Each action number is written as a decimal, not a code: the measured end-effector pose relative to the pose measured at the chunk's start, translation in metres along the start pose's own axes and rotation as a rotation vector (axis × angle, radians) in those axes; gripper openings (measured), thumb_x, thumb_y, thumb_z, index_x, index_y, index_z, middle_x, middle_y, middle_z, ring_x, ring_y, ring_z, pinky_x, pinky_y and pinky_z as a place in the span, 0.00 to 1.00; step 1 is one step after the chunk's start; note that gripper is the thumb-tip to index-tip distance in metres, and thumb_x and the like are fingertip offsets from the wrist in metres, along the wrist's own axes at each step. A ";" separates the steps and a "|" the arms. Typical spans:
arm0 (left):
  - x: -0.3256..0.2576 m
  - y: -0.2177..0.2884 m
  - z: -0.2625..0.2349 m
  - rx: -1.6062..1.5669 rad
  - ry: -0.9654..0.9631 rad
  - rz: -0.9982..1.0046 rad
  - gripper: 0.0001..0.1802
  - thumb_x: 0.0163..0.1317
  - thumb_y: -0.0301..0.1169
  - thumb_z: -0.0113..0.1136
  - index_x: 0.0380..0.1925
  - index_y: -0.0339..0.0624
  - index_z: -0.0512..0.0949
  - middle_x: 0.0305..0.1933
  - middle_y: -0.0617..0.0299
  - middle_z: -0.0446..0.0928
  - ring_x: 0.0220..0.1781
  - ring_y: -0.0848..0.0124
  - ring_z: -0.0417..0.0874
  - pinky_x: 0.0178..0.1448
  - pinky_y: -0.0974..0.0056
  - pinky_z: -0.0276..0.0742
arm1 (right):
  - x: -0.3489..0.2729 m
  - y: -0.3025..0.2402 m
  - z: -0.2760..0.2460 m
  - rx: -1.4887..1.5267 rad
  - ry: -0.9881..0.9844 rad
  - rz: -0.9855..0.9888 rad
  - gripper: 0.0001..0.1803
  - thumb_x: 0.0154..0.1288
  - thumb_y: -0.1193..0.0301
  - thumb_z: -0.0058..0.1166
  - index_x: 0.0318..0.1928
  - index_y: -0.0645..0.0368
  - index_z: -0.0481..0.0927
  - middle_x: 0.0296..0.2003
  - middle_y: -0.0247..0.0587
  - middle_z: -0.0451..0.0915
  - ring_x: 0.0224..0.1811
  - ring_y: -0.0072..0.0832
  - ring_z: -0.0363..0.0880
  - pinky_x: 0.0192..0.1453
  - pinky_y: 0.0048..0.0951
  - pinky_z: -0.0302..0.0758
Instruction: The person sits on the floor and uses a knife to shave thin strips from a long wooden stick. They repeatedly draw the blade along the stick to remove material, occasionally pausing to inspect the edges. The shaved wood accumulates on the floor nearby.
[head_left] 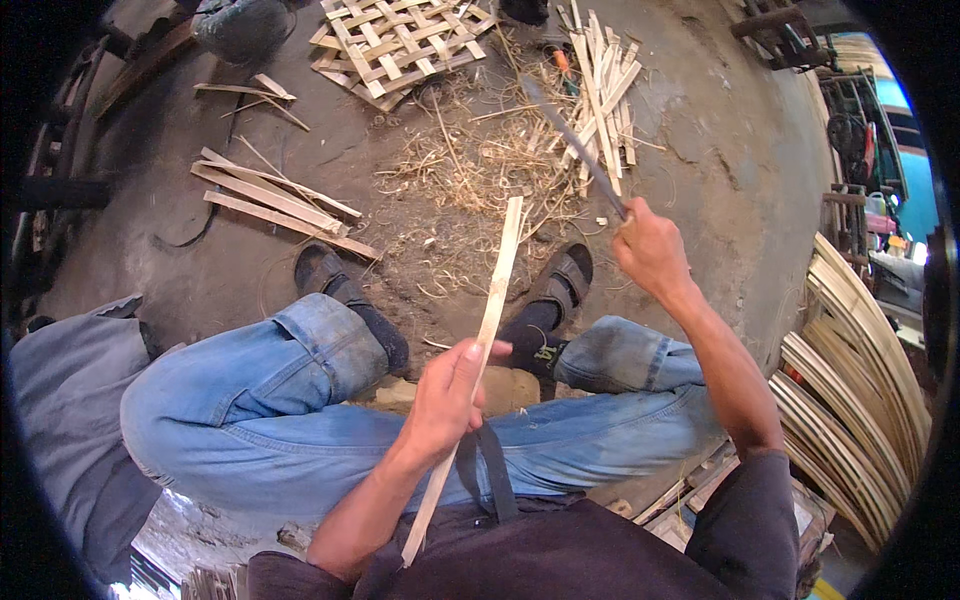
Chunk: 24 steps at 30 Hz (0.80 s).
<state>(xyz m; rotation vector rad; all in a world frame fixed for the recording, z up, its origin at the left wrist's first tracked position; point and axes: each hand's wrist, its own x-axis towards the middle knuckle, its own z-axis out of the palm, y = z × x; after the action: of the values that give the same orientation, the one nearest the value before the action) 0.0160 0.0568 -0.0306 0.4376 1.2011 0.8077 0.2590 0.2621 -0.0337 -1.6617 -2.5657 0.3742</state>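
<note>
A long flat bamboo strip point(497, 278) runs upright in front of me, its lower end against my dark shirt. My left hand point(450, 393) is closed round the strip near its middle, thumb along the face. Out to the right, my right hand point(648, 243) grips the handle end of a long thin knife point(572, 137); the handle is hidden in the fist. The grey blade points up and left, over the shavings, apart from the strip. A dark strap point(494, 470) hangs by my left hand.
Curly shavings point(470, 160) cover the floor ahead. A woven bamboo lattice point(405, 45) lies at the far side, with a pile of strips point(605, 85) to its right. More strips point(275, 195) lie left of my sandalled feet. Bundled long slats point(860, 375) stand at right.
</note>
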 end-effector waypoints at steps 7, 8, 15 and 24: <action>0.008 -0.014 -0.005 -0.281 -0.036 -0.138 0.28 0.77 0.50 0.37 0.58 0.36 0.71 0.16 0.74 0.57 0.13 0.84 0.56 0.17 0.75 0.54 | -0.077 -0.076 0.015 0.021 -0.296 -0.404 0.09 0.54 0.73 0.58 0.35 0.58 0.73 0.27 0.49 0.80 0.29 0.47 0.83 0.32 0.46 0.80; 0.005 -0.009 -0.004 -0.292 -0.086 -0.104 0.28 0.77 0.50 0.38 0.59 0.37 0.70 0.17 0.74 0.55 0.14 0.84 0.56 0.18 0.75 0.55 | -0.075 -0.070 0.017 -0.036 -0.261 -0.370 0.12 0.52 0.74 0.60 0.38 0.58 0.74 0.27 0.48 0.80 0.30 0.45 0.83 0.33 0.45 0.79; 0.001 -0.017 -0.006 0.044 -0.092 -0.079 0.22 0.76 0.43 0.41 0.58 0.38 0.71 0.22 0.71 0.60 0.20 0.83 0.61 0.22 0.74 0.60 | -0.078 -0.079 0.000 0.087 -0.375 -0.428 0.07 0.58 0.72 0.54 0.34 0.60 0.71 0.26 0.50 0.79 0.29 0.50 0.83 0.30 0.48 0.79; 0.004 -0.017 -0.001 0.287 0.006 0.093 0.18 0.76 0.37 0.40 0.37 0.35 0.74 0.19 0.71 0.62 0.17 0.80 0.63 0.21 0.69 0.61 | -0.064 -0.071 0.013 0.160 -0.381 -0.184 0.14 0.53 0.73 0.58 0.40 0.62 0.73 0.29 0.54 0.80 0.31 0.54 0.81 0.32 0.49 0.78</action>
<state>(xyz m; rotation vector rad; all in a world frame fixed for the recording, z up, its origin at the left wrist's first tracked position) 0.0211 0.0483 -0.0454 0.7309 1.3154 0.7173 0.2200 0.1747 -0.0244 -1.3993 -2.8250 0.9339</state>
